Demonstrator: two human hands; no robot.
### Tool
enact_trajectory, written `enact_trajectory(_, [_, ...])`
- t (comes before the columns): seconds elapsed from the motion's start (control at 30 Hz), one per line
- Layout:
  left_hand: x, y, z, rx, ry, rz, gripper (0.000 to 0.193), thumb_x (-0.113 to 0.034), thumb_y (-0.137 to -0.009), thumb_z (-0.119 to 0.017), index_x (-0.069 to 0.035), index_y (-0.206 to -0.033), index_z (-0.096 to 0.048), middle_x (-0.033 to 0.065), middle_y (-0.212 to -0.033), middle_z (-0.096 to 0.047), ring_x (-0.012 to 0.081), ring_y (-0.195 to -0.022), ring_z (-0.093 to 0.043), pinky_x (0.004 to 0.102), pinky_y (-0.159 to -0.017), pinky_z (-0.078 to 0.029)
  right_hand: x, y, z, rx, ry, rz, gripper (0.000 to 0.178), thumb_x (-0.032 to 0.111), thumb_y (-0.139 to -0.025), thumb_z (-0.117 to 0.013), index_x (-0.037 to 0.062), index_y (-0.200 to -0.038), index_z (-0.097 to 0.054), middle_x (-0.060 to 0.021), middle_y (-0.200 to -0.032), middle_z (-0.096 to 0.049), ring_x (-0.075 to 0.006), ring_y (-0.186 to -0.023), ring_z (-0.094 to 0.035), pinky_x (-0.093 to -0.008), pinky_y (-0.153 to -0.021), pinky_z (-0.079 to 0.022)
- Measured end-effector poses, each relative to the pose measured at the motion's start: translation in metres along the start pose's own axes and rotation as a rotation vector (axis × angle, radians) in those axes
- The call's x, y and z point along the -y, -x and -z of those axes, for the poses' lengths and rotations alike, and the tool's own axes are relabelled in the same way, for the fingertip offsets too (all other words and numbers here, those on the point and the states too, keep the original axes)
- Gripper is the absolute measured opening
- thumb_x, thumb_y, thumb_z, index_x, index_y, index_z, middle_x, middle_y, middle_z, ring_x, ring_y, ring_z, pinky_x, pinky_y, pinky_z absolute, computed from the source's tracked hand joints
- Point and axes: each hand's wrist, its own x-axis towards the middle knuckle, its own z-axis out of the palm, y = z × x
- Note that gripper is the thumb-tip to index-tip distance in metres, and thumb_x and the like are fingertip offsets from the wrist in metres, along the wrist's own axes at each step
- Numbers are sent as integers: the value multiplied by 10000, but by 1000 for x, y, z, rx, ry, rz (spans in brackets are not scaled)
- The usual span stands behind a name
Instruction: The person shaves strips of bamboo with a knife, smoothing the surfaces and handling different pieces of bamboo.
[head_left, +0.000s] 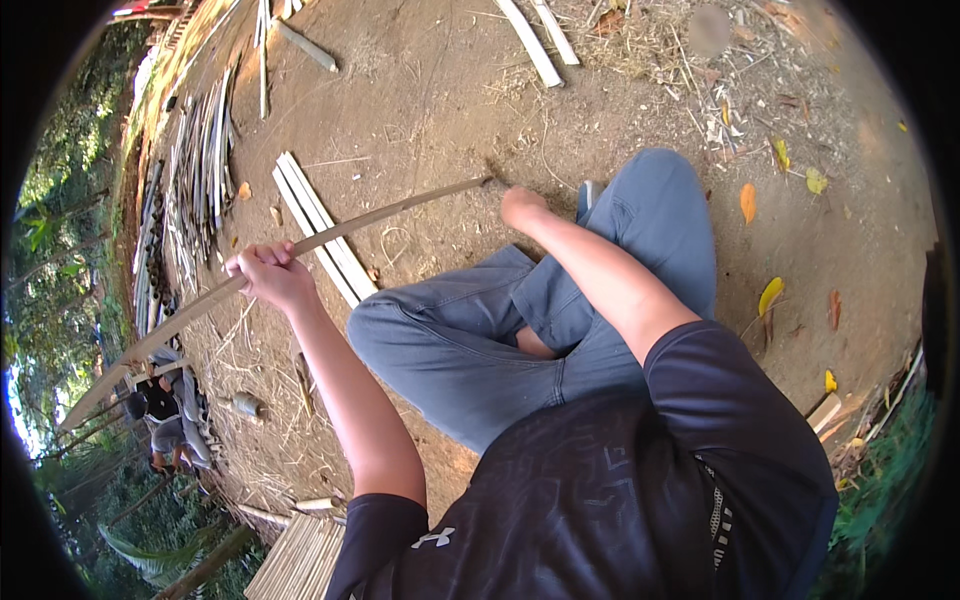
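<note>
A long, flat, slightly bowed strip of wood or bamboo (400, 207) slants from the far left edge to the middle of the view. My left hand (270, 274) is closed around it partway along, and the strip's wide end reaches past that hand to the left. Close to the strip's narrow end is my right hand (522, 208), its fingers curled into a fist. Something small and dark shows between that fist and the strip's tip; what it is I cannot make out. Both arms reach out over my crossed legs in grey trousers (440, 315).
Pale split strips (315, 215) lie on the dirt beyond my left knee, with more strips (530, 42) farther off. A pile of poles (200, 165) sits at the left, near another person (165, 415). A slatted bundle (298, 560) lies at lower left. Yellow leaves (769, 297) dot the ground.
</note>
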Motion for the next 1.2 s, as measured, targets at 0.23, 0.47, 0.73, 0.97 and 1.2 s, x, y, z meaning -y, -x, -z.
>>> enact_trajectory(0.23, [-5, 12, -7, 32, 22, -46, 230, 35, -934, -449, -153, -824, -377, -6, -520, -359, 106, -424, -389, 286, -384, -411, 16, 13, -25, -80, -96, -23, 331, 115, -947, -518, -40, -1204, -658, -246, -1255, -653, -391, -1129, -663, -471, -937, -545])
enact_trajectory(0.47, [-8, 14, -3, 34, 45, 10, 236, 51, -927, -466, -132, -816, -365, 9, -541, -400, 117, -436, -408, 335, -414, -455, -8, -14, -1, -6, 194, -122, 276, 148, -910, -582, 17, -1090, -746, -195, -1177, -707, -344, -1123, -682, -432, -900, -565])
enact_trajectory(0.73, [-15, 31, -4, -181, -102, -132, 234, 18, -950, -499, -98, -792, -371, 27, -553, -434, 130, -462, -486, 346, -457, -521, -18, 7, 34, -296, 297, -199, 264, 154, -964, -540, 54, -1076, -757, -157, -1125, -736, -283, -1068, -717, -391, -825, -598])
enact_trajectory(0.97, [-17, 43, -3, -221, -93, -105, 294, -27, -972, -529, -122, -751, -360, 6, -567, -418, 118, -485, -462, 340, -512, -525, -28, 16, 36, 248, -12, -190, 429, 372, -1035, -487, 30, -821, -630, -79, -696, -634, -198, -502, -560, -375, -432, -420])
enact_trajectory(1.2, [-16, 51, 11, -251, -53, -126, 250, -40, -993, -532, -90, -781, -409, 26, -581, -483, 106, -481, -503, 327, -495, -547, -41, -9, 27, 453, -26, -271, 442, 400, -1045, -463, 75, -754, -538, -2, -597, -515, -114, -428, -425, -291, -365, -307])
